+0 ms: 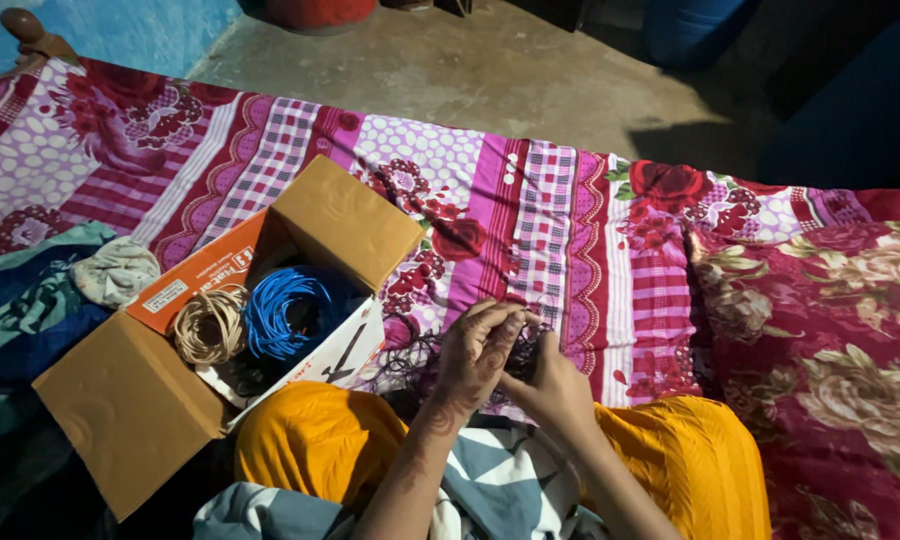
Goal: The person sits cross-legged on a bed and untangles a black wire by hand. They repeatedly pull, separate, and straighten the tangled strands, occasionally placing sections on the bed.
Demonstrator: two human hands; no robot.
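black, thin and wiry, a tangled bunch of dark thread (pixel 415 355) lies on the bed's patterned pink and red floral sheet (pixel 570 230), just in front of the person's knees in orange fabric. the left hand (pixel 480 350) curls closed over the strands, fingers pinching a few. the right hand (pixel 550 385) sits just beside it, closed on the same bunch at the thumb side. a likely trouble is the loose strands knotting tighter if both hands pull apart at once, since the bunch trails off to the left. near the left knee stands an open brown cardboard box (pixel 130 410) holding a blue wire coil (pixel 285 310) and a beige cord coil (pixel 210 325); its raised flap crowds that side.
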